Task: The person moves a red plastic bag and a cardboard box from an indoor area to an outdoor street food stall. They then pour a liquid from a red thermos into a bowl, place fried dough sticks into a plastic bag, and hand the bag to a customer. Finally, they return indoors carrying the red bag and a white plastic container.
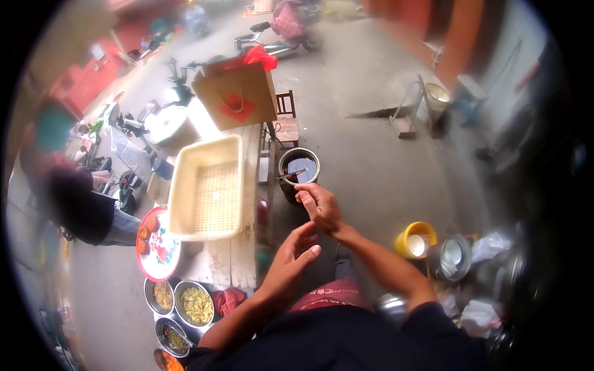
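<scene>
My left hand [297, 255] is empty, its fingers spread and its thumb apart, with the fingertips near the right wrist. My right hand [321, 207] is loosely curled just ahead of it, thumb close to the index finger. Nothing sticks out of it, but the inside of the palm is hidden. Beyond the right hand stands a round metal pot [299, 167] of dark liquid, with a utensil [292, 174] lying across it. To the left, a cream plastic basket [236, 185] with a perforated bottom rests on a wooden table [232, 264], holding nothing.
A red-rimmed patterned tray [162, 259] carries several round brown pieces. Metal bowls of shredded food [197, 303] stand beside a red cloth [228, 300]. A paper bag [236, 95] is at the table's far end, near a wooden chair [285, 125]. A yellow bucket [414, 239] sits right; a person [88, 208] is left.
</scene>
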{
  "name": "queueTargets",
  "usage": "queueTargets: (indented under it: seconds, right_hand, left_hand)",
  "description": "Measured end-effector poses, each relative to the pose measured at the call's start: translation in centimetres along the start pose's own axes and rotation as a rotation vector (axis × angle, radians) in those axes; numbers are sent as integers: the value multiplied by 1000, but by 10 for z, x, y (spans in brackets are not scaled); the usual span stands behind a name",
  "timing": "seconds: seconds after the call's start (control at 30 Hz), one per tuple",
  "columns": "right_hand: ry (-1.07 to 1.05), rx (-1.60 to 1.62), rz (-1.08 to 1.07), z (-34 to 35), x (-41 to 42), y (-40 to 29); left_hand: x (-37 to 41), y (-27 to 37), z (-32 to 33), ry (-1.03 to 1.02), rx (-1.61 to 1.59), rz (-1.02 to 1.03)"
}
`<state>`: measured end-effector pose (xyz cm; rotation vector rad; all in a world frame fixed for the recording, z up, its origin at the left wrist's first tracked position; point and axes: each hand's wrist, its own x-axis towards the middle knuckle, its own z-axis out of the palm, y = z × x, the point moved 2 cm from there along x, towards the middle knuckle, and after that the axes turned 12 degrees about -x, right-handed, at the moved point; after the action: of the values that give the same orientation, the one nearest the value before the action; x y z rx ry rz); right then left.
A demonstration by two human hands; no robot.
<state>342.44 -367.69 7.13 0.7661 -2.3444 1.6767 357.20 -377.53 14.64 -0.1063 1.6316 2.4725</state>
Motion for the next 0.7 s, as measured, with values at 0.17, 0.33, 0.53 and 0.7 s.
queueTargets:
  seconds: [0.17, 0.33, 0.53, 0.7]
  right_hand:
    - [-104, -105, 159, -4, 124, 109]
    - [-155, -256, 3, -19, 305, 169]
    - [-44, -526, -359, 6, 503, 173]
    - [-354, -775, -538, 44, 577, 181]
  left_hand:
    - [91, -2, -26, 48, -98, -81]
    - [157, 14, -42, 212, -22, -67]
    - [213, 56, -75, 458, -112, 24]
    - [281, 96, -148, 401, 233, 192]
